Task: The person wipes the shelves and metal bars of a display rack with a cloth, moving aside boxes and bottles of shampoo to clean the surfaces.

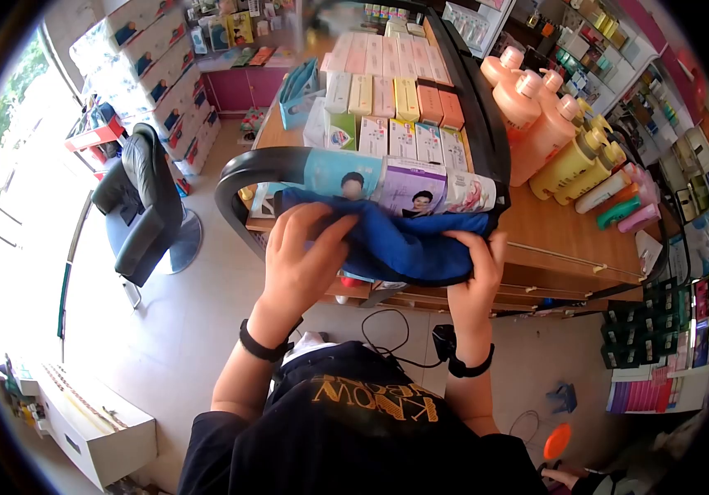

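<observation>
A bunched blue cloth (408, 247) with dark edging stretches between my two hands at the front edge of the display counter. My left hand (301, 252) has its curled fingers on the cloth's left end. At the other end my right hand (476, 260) grips it, thumb on top and the other fingers partly hidden beneath. Just beyond the cloth stand a light blue pack (342, 172), a purple-and-white pack (412, 186) and a white floral pack (468, 191), inside the counter's black curved rim (247, 169).
Rows of small boxes (387, 136) fill the counter behind the packs. Peach pump bottles (542, 136) and yellow pump bottles (573, 165) stand to the right. A black swivel chair (144, 202) is at left, a white drawer unit (94, 429) at lower left. A cable (387, 342) hangs near my body.
</observation>
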{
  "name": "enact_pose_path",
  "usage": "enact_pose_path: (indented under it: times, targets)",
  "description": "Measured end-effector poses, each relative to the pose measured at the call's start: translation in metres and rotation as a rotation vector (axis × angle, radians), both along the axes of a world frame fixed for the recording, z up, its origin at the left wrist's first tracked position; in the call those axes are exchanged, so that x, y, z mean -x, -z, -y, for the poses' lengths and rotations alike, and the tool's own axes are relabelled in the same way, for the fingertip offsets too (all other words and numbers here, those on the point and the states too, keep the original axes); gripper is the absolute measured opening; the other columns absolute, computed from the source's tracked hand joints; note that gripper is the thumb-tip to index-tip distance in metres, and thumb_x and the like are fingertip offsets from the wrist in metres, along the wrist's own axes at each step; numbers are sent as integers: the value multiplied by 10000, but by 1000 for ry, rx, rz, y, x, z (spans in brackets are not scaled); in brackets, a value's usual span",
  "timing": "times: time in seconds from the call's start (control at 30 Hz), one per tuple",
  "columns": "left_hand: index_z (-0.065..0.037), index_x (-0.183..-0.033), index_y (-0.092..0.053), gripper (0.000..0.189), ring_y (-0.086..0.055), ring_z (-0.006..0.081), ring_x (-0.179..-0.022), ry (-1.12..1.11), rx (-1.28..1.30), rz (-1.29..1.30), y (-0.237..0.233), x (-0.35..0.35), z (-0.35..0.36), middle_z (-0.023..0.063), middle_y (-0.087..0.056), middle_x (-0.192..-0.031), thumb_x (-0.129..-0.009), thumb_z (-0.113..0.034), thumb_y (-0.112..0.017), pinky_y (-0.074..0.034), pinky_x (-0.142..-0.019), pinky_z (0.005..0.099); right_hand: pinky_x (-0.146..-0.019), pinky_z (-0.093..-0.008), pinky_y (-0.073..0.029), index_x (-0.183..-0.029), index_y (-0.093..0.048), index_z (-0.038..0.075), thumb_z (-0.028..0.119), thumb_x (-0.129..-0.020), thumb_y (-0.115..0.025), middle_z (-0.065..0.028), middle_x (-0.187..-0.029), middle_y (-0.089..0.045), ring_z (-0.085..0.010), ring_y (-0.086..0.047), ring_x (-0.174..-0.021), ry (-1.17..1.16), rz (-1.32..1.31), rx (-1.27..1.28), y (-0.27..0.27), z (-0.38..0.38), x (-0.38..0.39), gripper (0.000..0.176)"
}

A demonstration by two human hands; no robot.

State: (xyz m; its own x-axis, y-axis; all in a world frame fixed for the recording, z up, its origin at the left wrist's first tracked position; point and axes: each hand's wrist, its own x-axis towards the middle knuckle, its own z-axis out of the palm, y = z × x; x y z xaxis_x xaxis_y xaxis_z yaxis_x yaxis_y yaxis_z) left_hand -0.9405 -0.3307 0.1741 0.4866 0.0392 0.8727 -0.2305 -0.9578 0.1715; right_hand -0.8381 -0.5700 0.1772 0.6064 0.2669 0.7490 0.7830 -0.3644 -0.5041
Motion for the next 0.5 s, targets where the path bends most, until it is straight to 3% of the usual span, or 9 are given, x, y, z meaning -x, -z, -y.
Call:
enact_pose_path:
  times: [0.07,0.17,0.5]
  targets:
    - [-106,-1207,-774,463,-634,335,-1132,18,103,-138,10,-3,1,126,-638,-1241,-763,27,-780,-524,-982,448,-912,-395,-464,-1106,-790,106,-65,-751,-715,-107,-1014,-487,-333,-550,-984,31,-18,61,12,2,4,401]
    - [-93,-1198,-764,445,-635,342,-1125,9,152,-169,31,-10,2,131,-638,-1236,-770,31,-764,-531,-969,451,-901,-425,-459,-1135,-783,101,-94,-724,-690,-110,-1015,-502,-340,-537,-981,52,-58,125,30,3,6,465]
    - [-73,-1200,-763,443,-643,344,-1124,-10,69,-150,81,1,5,125,-646,-1211,-767,18,-759,-547,-971,453,-886,-441,-466,-1140,-763,93,-133,-687,-644,-124,-1008,-523,-372,-560,-984,28,-169,143,77,-1,15,521]
